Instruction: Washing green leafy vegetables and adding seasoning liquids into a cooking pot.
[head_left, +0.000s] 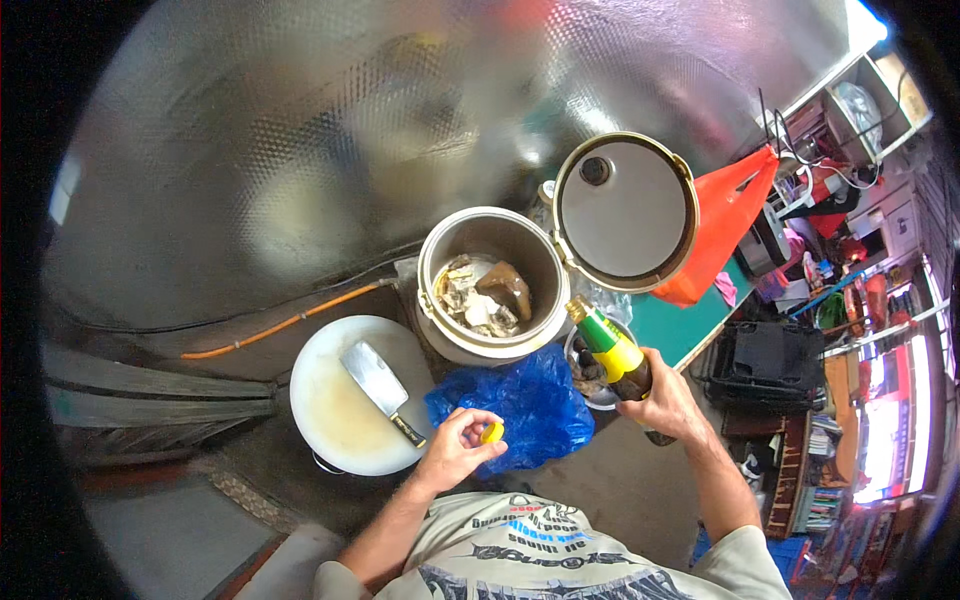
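A dark glass bottle (611, 347) with a green and yellow label is gripped in my right hand (662, 398), its uncapped neck tilted toward the cooker. Between the fingertips of my left hand (458, 452) is a small yellow bottle cap (492, 433). Beyond my hands stands a white rice cooker (437, 325) with its lid (627, 207) swung up to the right. Pale and brown chunks of food (485, 298) lie inside its pot. Just past my left hand is a crumpled blue plastic bag (530, 405).
To the left, a cleaver (380, 385) rests on a round white cutting board (325, 425). A bowl (583, 372) holding dark pieces sits partly behind the bottle. A red plastic bag (715, 225) stands beyond the lid, by a green tabletop (690, 322). An orange hose (290, 320) runs along the back.
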